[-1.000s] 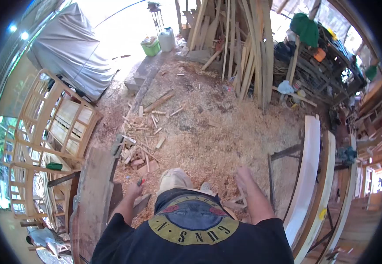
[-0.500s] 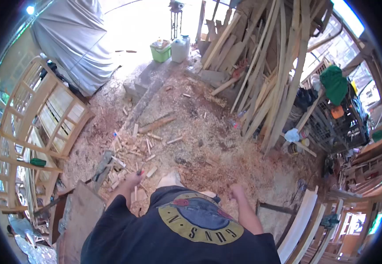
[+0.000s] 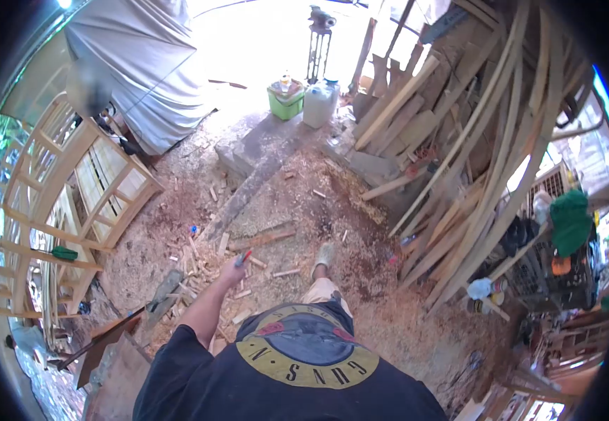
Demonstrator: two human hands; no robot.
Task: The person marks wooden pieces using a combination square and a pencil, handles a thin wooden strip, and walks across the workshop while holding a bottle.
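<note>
My left hand point(image 3: 232, 271) is in front of my body on the left, its fingers closed around a slim red-tipped object point(image 3: 246, 257). It looks like a pen or a small tool; its exact kind is too small to tell. Below the hand, wood offcuts point(image 3: 286, 273) lie scattered over a floor of shavings. A longer piece of wood point(image 3: 266, 236) rests just ahead of it. My right hand is out of sight. One shoe point(image 3: 325, 254) shows on the floor ahead of my dark printed shirt point(image 3: 304, 351).
Long boards point(image 3: 472, 154) lean in a big stack at the right front. Ahead stand a green tub point(image 3: 285, 105) and a whitish jug point(image 3: 318, 105). A slatted wooden frame point(image 3: 101, 189) is at the left, near a grey sheet point(image 3: 136, 70). A concrete ledge point(image 3: 245, 193) crosses the floor.
My view has shifted, and one foot now shows farther forward. My left hand reaches farther ahead with the red-tipped object. My right hand, visible before, has gone out of view.
</note>
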